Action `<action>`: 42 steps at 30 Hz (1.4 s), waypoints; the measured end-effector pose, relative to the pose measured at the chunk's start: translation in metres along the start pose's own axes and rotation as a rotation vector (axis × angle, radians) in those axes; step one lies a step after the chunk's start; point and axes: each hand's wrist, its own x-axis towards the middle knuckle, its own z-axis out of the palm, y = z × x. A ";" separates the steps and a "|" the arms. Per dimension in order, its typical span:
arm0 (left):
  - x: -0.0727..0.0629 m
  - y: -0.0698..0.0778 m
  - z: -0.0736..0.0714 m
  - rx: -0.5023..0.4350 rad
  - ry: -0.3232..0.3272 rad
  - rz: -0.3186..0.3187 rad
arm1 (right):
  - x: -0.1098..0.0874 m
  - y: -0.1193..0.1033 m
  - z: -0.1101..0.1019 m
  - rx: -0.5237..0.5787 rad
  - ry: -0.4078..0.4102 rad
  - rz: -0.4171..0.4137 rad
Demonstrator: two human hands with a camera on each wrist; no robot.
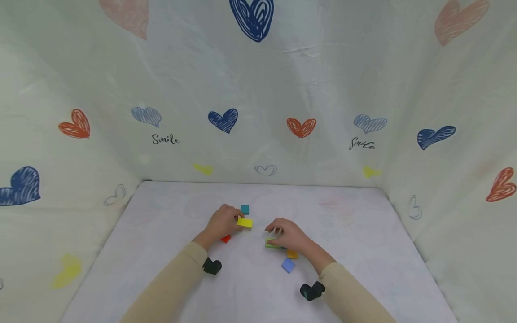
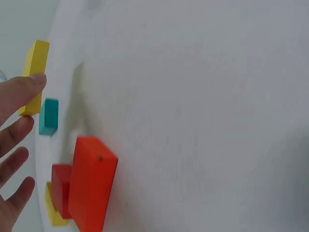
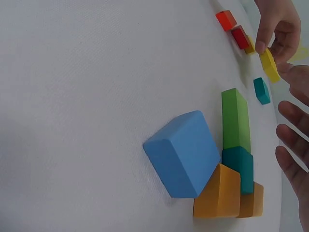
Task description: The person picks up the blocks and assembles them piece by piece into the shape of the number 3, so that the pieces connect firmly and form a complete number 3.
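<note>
My left hand (image 1: pixel 224 223) pinches a yellow block (image 1: pixel 246 223) between thumb and fingertips, held above the table. In the left wrist view the yellow block (image 2: pixel 36 60) stands out past the thumb, with the other fingers spread apart. A small teal block (image 1: pixel 244 209) lies just beyond it. My right hand (image 1: pixel 291 235) hovers over a green block (image 1: pixel 269 245) with loosely bent fingers and nothing gripped. In the right wrist view the green block (image 3: pixel 235 121) lines up with a second teal block (image 3: pixel 239 166), two orange blocks (image 3: pixel 218 195) and a tilted blue block (image 3: pixel 186 157).
Close to the left hand lie an orange-red block (image 2: pixel 91 186), a darker red block (image 2: pixel 61 191) and another yellow block (image 2: pixel 56 210). The white table (image 1: pixel 347 233) is enclosed by a pale curtain (image 1: pixel 258 80) printed with hearts. Dark wrist cameras (image 1: pixel 212 266) hang below both sleeves.
</note>
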 end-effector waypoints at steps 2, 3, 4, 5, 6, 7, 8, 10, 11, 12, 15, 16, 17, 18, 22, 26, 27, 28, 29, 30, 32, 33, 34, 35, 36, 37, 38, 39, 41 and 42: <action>-0.003 0.004 0.003 -0.010 0.014 0.008 | -0.005 0.002 -0.001 0.006 0.011 -0.005; -0.004 0.007 0.005 -0.010 0.024 0.007 | -0.007 0.004 -0.002 -0.002 0.017 -0.011; -0.006 0.009 0.007 -0.012 0.034 0.009 | -0.010 0.006 -0.002 -0.001 0.024 -0.013; -0.008 0.012 0.008 -0.019 0.043 0.011 | -0.013 0.007 -0.002 0.001 0.030 -0.020; -0.010 0.015 0.010 -0.027 0.048 0.010 | -0.016 0.009 -0.002 -0.003 0.037 -0.019; -0.012 0.017 0.011 -0.039 0.052 0.008 | -0.019 0.011 -0.003 -0.005 0.044 -0.014; -0.014 0.021 0.012 -0.052 0.057 0.011 | -0.022 0.012 -0.003 -0.010 0.051 -0.009; -0.019 0.028 0.015 -0.079 0.052 0.011 | -0.027 0.014 -0.003 -0.007 0.067 0.004; -0.021 0.031 0.016 -0.091 0.046 0.013 | -0.031 0.015 -0.003 -0.007 0.075 0.011; -0.024 0.034 0.018 -0.100 0.040 0.009 | -0.034 0.015 -0.003 -0.006 0.083 0.026; -0.031 0.042 0.025 -0.132 0.021 -0.006 | -0.043 0.018 -0.003 0.025 0.110 0.047; -0.033 0.044 0.027 -0.141 0.020 -0.008 | -0.047 0.019 -0.003 0.039 0.120 0.051; -0.035 0.047 0.030 -0.150 0.018 -0.014 | -0.050 0.020 -0.003 0.056 0.131 0.056; -0.038 0.050 0.032 -0.159 0.017 -0.024 | -0.053 0.021 -0.003 0.068 0.143 0.055; -0.047 0.059 0.040 -0.173 0.015 -0.045 | -0.064 0.026 0.001 0.108 0.190 0.046; -0.053 0.067 0.047 -0.175 0.028 -0.060 | -0.074 0.031 0.006 0.125 0.243 0.049; -0.055 0.068 0.049 -0.181 0.034 -0.063 | -0.076 0.032 0.007 0.129 0.257 0.050; -0.057 0.070 0.050 -0.190 0.041 -0.065 | -0.078 0.033 0.009 0.135 0.273 0.053; -0.058 0.071 0.052 -0.199 0.048 -0.063 | -0.080 0.034 0.010 0.140 0.287 0.060; -0.060 0.072 0.054 -0.211 0.054 -0.063 | -0.081 0.035 0.011 0.149 0.299 0.070; -0.063 0.074 0.057 -0.237 0.059 -0.069 | -0.084 0.035 0.013 0.167 0.323 0.103; -0.065 0.075 0.059 -0.246 0.062 -0.070 | -0.086 0.035 0.015 0.174 0.332 0.128; -0.066 0.076 0.062 -0.254 0.068 -0.072 | -0.088 0.035 0.016 0.180 0.339 0.159; -0.068 0.077 0.064 -0.259 0.072 -0.081 | -0.089 0.034 0.017 0.184 0.342 0.191; -0.069 0.077 0.067 -0.264 0.078 -0.091 | -0.091 0.034 0.018 0.191 0.345 0.217; -0.071 0.079 0.068 -0.271 0.083 -0.100 | -0.093 0.034 0.020 0.197 0.347 0.242; -0.073 0.080 0.069 -0.279 0.088 -0.109 | -0.095 0.034 0.022 0.203 0.351 0.266; -0.074 0.081 0.071 -0.287 0.090 -0.117 | -0.096 0.034 0.024 0.210 0.357 0.277; -0.078 0.083 0.071 -0.309 0.089 -0.131 | -0.099 0.035 0.029 0.226 0.366 0.296; -0.079 0.084 0.072 -0.321 0.085 -0.137 | -0.101 0.035 0.031 0.235 0.373 0.301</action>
